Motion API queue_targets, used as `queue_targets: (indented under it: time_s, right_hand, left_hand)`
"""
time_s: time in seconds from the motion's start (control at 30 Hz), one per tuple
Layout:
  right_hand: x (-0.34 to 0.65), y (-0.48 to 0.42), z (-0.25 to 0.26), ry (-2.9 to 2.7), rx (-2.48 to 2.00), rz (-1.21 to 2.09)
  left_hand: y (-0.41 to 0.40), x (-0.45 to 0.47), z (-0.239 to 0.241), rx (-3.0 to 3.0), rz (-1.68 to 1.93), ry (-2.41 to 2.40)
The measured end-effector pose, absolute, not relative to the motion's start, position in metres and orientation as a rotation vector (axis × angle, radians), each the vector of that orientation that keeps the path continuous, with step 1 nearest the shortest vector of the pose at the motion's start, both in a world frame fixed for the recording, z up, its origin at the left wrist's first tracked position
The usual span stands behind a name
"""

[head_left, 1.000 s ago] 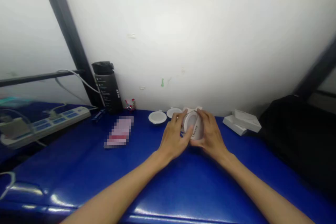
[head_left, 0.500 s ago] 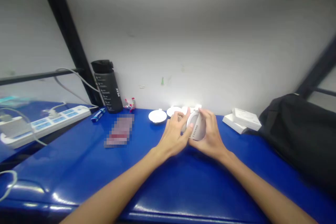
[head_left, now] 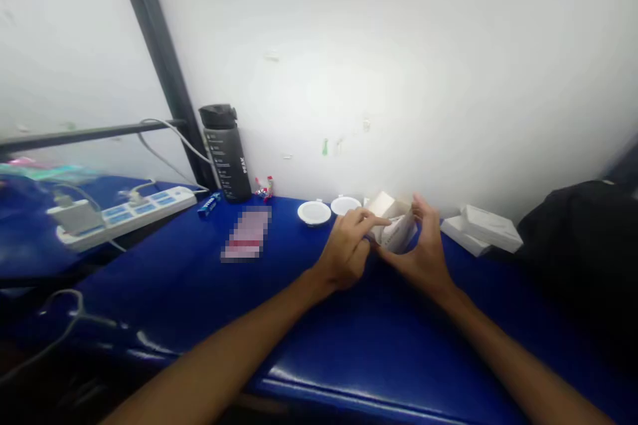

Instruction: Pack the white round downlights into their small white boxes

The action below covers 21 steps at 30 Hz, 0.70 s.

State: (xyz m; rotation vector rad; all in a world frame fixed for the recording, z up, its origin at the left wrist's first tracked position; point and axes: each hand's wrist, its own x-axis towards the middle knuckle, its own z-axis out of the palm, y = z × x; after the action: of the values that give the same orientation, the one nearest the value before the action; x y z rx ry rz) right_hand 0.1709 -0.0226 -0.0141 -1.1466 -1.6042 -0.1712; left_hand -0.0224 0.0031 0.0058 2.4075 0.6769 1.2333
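Both my hands meet over the blue table (head_left: 309, 319) near the wall. My right hand (head_left: 423, 252) cups a small round white object (head_left: 397, 234) with dark lettering on its side, fingers curled behind it. My left hand (head_left: 349, 249) is closed beside it, with the forefinger stretched across to touch the object's top. Just behind them lies a small white box (head_left: 385, 204). Two round white lids (head_left: 314, 212) rest on the table to the left of the box.
A black bottle (head_left: 226, 154) stands by the wall near a dark post. A white power strip (head_left: 124, 209) with cables lies at the left. A blurred pink card (head_left: 248, 234), a blue wrapper (head_left: 208, 204), white boxes (head_left: 481, 229) and a black bag (head_left: 583, 239) are also there.
The view swung left and down. My hands stayed together on the white object; my right hand's fingers opened around its back and my left forefinger reached across its top.
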Motion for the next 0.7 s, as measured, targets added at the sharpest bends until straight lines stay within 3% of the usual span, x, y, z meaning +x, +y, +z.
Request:
queue_targets:
  time_s: [0.37, 0.7]
  right_hand:
    - [0.171, -0.023, -0.01, -1.688, -1.117, -0.19]
    - [0.169, -0.026, -0.008, -1.745, -1.083, -0.101]
  left_hand:
    - [-0.001, -0.013, 0.002, 2.348, 1.578, 0.938]
    - [0.0, -0.012, -0.001, 2.105, 1.458, 0.613]
